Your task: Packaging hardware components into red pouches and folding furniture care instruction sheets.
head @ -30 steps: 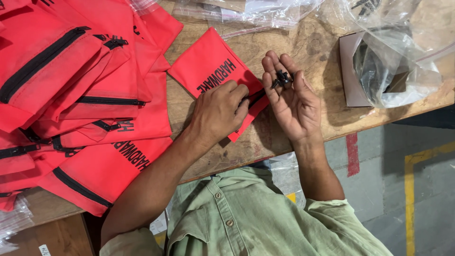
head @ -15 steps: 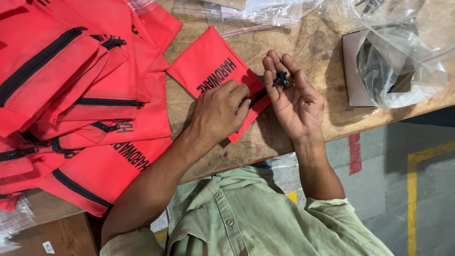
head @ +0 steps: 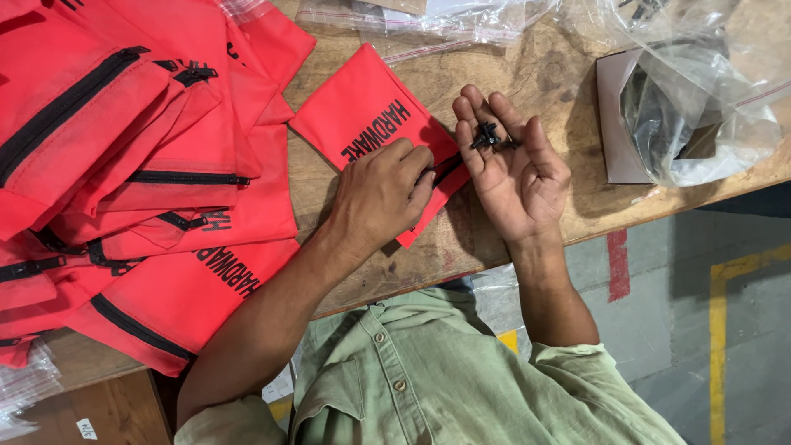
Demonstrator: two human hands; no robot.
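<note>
A small red zip pouch (head: 362, 124) with black lettering lies on the worn wooden bench (head: 568, 74). My left hand (head: 379, 194) rests palm down on its near end, fingertips pinched at the black zipper (head: 445, 171). Just to the right, my right hand (head: 515, 177) is held palm up over the bench. A few small black hardware pieces (head: 488, 136) lie on its fingers. The two hands almost touch at the pouch's zipper end.
A heap of red zip pouches (head: 140, 165) covers the left of the bench. Clear plastic bags (head: 700, 124) with dark contents sit on a grey card at the right, and more bags (head: 428, 16) lie along the far edge. The bench edge runs by my green shirt (head: 445, 379).
</note>
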